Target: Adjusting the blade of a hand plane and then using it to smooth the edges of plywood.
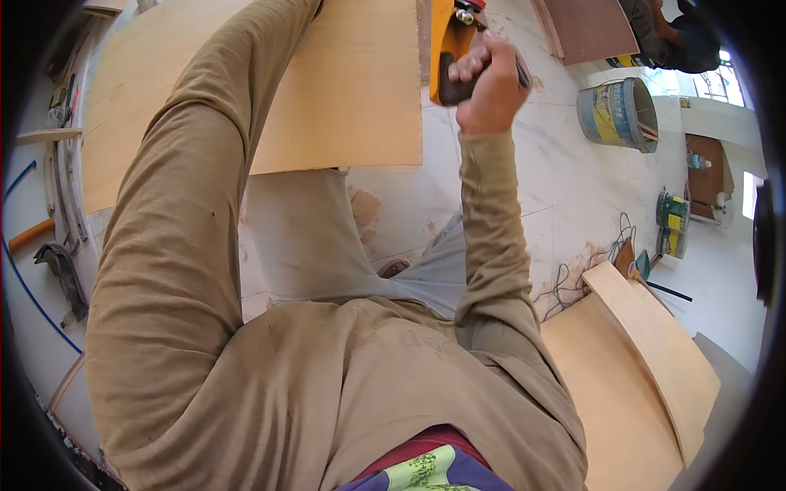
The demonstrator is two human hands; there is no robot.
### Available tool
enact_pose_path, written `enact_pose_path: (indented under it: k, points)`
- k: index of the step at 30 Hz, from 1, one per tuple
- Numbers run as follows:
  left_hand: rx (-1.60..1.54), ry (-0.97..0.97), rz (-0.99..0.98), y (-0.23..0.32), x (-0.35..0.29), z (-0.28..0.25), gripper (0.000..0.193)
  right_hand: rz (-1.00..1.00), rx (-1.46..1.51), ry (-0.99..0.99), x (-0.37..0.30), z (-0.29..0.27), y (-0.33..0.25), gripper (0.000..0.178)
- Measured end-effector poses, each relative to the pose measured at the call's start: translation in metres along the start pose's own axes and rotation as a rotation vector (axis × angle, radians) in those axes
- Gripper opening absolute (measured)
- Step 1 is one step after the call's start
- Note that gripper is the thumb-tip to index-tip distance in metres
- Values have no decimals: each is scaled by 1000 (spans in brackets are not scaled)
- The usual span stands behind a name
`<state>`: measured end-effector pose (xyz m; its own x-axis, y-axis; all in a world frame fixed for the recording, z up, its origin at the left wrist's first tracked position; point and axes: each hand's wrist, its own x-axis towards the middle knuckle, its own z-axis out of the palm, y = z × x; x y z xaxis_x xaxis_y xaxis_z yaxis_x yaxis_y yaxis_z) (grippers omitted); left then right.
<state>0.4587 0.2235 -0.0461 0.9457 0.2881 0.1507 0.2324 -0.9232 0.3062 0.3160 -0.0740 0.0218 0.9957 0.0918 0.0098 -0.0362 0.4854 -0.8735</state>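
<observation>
The left hand lies beyond the top edge, past the sleeve (188,204). The yellow power tool (446,49) is cut off there too, its black grip mostly covered by the right hand (491,78). A seated person (675,37) is cropped at the rim.

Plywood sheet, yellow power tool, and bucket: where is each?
Plywood sheet (344,90), head view, bare middle.
Yellow power tool (443,37), head view, yellow body.
Bucket (610,114), head view, outer wall.

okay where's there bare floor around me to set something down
Bare pale floor lies right of the right hand, bordered by the plywood sheet, the bucket and the tangled cords. It is crowded at the left edge, with tools and hoses, and at lower right, with stacked boards.
</observation>
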Motion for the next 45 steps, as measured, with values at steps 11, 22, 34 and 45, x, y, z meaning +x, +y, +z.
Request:
enact_pose_path:
  k: [11, 22, 34, 45]
  points:
    - [-28, 58, -38, 12, 12, 11, 34, -62, -715, 187, -246, -63, -20, 17]
    - [-66, 86, -15, -2, 8, 18, 35, -18, -600, 181, -151, -42, -11, 28]
    - [9, 182, 71, -11, 24, 24, 27, -160, -465, 15, 5, 1, 26, 30]
    - [-129, 163, 40, 3, 12, 5, 25, -79, -574, 78, -78, -37, 3, 35]
